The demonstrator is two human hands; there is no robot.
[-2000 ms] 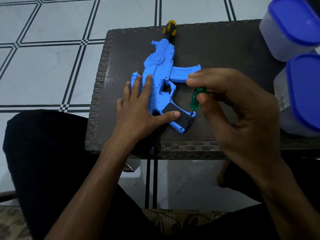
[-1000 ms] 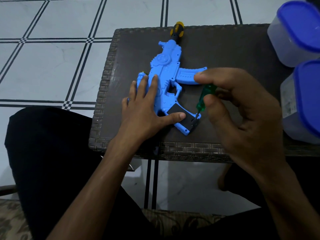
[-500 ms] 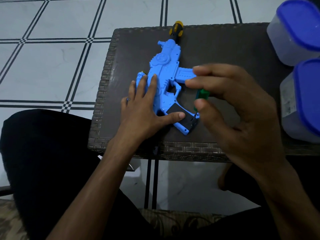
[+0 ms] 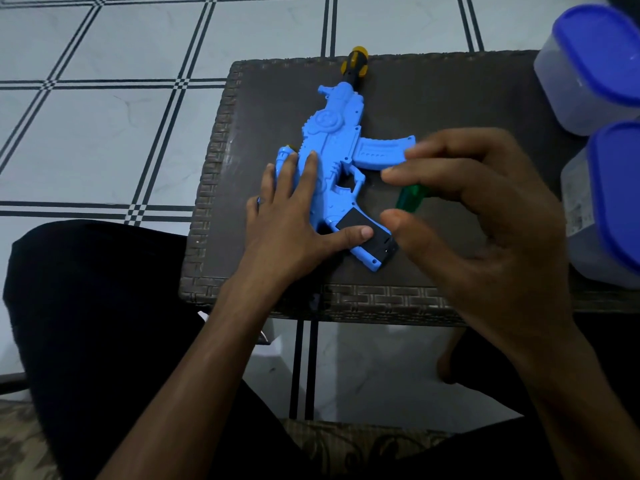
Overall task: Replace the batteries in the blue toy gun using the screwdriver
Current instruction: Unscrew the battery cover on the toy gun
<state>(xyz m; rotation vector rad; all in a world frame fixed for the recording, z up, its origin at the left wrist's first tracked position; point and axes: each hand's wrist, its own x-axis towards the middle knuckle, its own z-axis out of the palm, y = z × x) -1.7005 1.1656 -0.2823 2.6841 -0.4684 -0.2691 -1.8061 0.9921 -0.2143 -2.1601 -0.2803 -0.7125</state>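
Head view: my left hand [image 4: 291, 223] lies flat, fingers spread, pinning the blue toy gun [image 4: 341, 161] to the wicker worktop [image 4: 450, 98] — thumb on the black battery cover [image 4: 363, 233]. My right hand [image 4: 485, 220] pinches the green screwdriver [image 4: 410, 199] at the grip's base — two blue-lidded containers [image 4: 595, 71] alongside.

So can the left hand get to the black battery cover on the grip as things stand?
Probably yes. The left hand lies flat on the blue toy gun, and its thumb already rests on the black battery cover. The right hand, holding the green screwdriver, crowds only the cover's far end.
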